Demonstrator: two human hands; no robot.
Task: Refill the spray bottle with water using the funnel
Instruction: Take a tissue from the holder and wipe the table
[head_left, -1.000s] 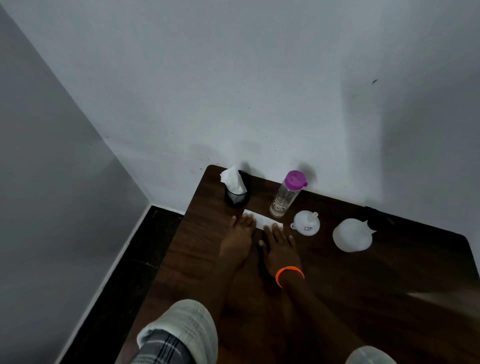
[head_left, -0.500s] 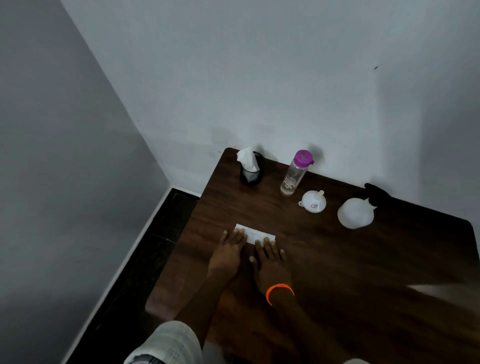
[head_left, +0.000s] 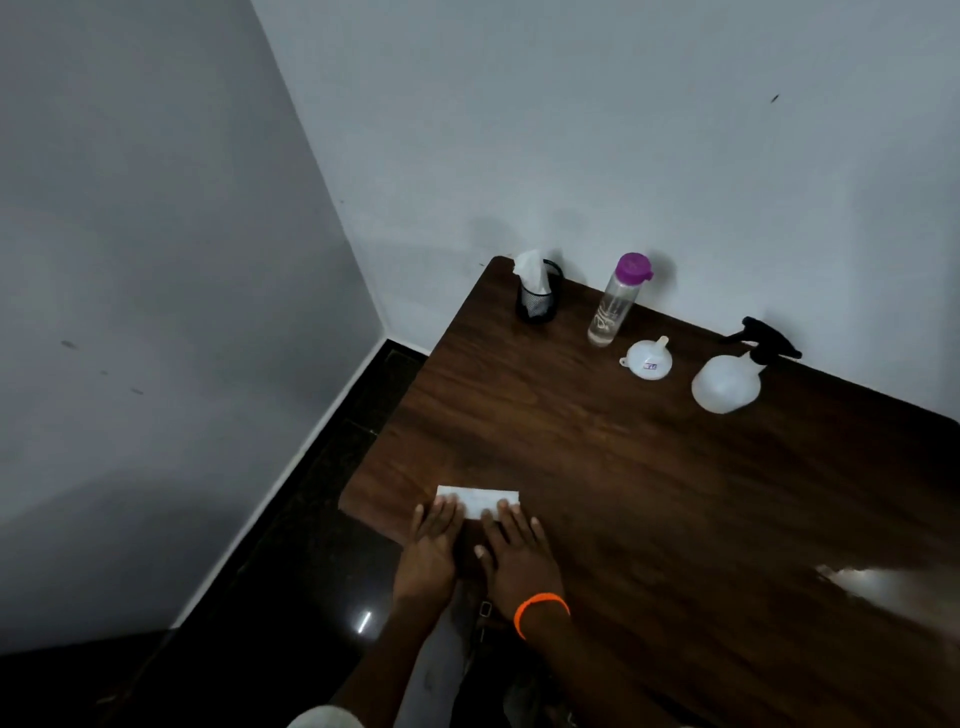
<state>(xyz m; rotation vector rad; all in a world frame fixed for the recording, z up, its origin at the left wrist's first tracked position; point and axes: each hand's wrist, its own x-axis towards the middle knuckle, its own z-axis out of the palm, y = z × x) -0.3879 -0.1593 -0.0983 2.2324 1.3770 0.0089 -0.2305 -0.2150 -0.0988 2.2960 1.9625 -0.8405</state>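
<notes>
A white spray bottle (head_left: 724, 383) with a black trigger head stands at the back right of the dark wooden table (head_left: 649, 493). Left of it a white funnel (head_left: 648, 358) lies mouth down, spout pointing up. A clear water bottle (head_left: 613, 306) with a purple cap stands behind the funnel. My left hand (head_left: 434, 545) and my right hand (head_left: 517, 551) lie flat side by side at the table's near left corner. Their straight fingertips press on a folded white tissue (head_left: 480, 500). An orange band circles my right wrist.
A black mesh cup (head_left: 540, 301) holding white tissue stands at the table's back left corner. White walls meet behind and to the left. Dark glossy floor lies left of the table. A bright reflection shows on the table at the right.
Both hands have slid the white tissue from near the bottles back to the table's near left edge. The view has shifted back, so the bottles now look farther away.
</notes>
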